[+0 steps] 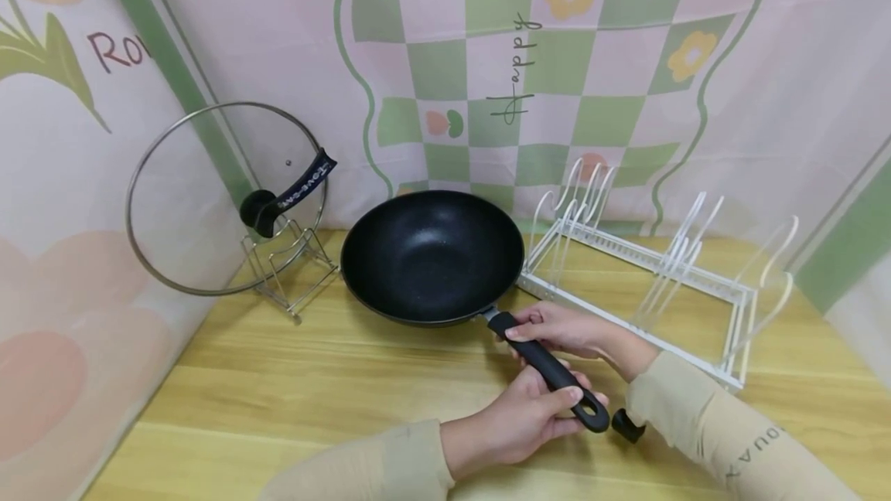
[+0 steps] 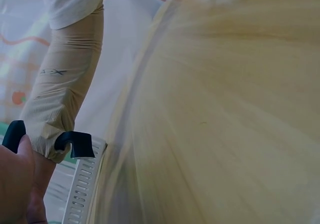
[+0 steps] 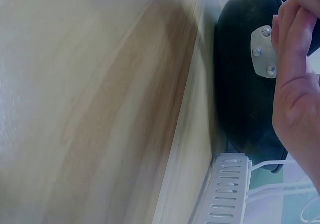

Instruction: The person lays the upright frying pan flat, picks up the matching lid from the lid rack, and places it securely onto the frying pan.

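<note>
Fingers curled, the left hand (image 1: 525, 417) grips the outer end of the black handle (image 1: 539, 362), its thumb along the top just short of the hanging hole. The right hand (image 1: 557, 327) wraps the same handle farther up, close to the pan (image 1: 431, 261), thumb likewise on top. Neither hand spreads wide; both have hold of the handle.

The pan is at mid-table, its hollow black inside facing the wearer and its handle pointing down to the right. Whether its base touches the table (image 1: 278, 385), I cannot tell. In the right wrist view, a metal bracket (image 3: 264, 52) with three rivets shows on its outside.

Left of it, a glass lid (image 1: 209, 199) leans upright in a wire stand (image 1: 294, 306), black lid grip facing right. Just to the right sits a white rack (image 1: 640, 255) with hooped dividers.
</note>
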The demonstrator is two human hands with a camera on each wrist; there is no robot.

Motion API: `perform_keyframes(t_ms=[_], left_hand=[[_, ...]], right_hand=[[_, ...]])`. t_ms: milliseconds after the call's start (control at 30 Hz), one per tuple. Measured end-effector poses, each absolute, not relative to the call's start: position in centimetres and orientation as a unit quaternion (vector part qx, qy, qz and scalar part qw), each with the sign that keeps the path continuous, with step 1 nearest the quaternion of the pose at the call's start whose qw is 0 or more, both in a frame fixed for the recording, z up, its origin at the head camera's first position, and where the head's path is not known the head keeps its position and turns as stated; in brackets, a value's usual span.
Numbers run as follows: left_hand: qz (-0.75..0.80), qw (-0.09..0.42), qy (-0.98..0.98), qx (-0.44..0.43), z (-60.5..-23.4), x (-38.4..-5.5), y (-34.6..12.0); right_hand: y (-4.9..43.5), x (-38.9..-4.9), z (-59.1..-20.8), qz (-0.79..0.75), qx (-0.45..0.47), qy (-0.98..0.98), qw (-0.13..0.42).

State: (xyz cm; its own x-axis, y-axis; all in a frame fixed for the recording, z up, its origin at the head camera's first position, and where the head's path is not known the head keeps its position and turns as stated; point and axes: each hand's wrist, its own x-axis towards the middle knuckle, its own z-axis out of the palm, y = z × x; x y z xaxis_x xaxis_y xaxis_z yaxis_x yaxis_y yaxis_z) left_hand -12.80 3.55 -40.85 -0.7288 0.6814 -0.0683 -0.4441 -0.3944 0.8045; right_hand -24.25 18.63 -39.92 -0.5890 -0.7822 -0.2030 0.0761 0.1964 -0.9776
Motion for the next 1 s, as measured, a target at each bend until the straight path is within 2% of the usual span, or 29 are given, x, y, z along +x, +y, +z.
perform_keyframes(t_ms=[367, 667, 1000], left_hand=[[0.833, 0.323, 0.433, 0.119, -40.8, -13.0, 4.3], [0.843, 0.328, 0.418, 0.088, -40.7, -13.0, 4.6], [0.852, 0.312, 0.42, 0.025, -40.1, -12.8, 4.9]], right_hand=[[18.4, -24.4, -38.4, -0.575, -0.203, 0.677, 0.411], [18.7, -24.8, -38.4, -0.576, -0.207, 0.666, 0.427], [18.8, -24.9, -37.9, -0.57, -0.189, 0.669, 0.438]])
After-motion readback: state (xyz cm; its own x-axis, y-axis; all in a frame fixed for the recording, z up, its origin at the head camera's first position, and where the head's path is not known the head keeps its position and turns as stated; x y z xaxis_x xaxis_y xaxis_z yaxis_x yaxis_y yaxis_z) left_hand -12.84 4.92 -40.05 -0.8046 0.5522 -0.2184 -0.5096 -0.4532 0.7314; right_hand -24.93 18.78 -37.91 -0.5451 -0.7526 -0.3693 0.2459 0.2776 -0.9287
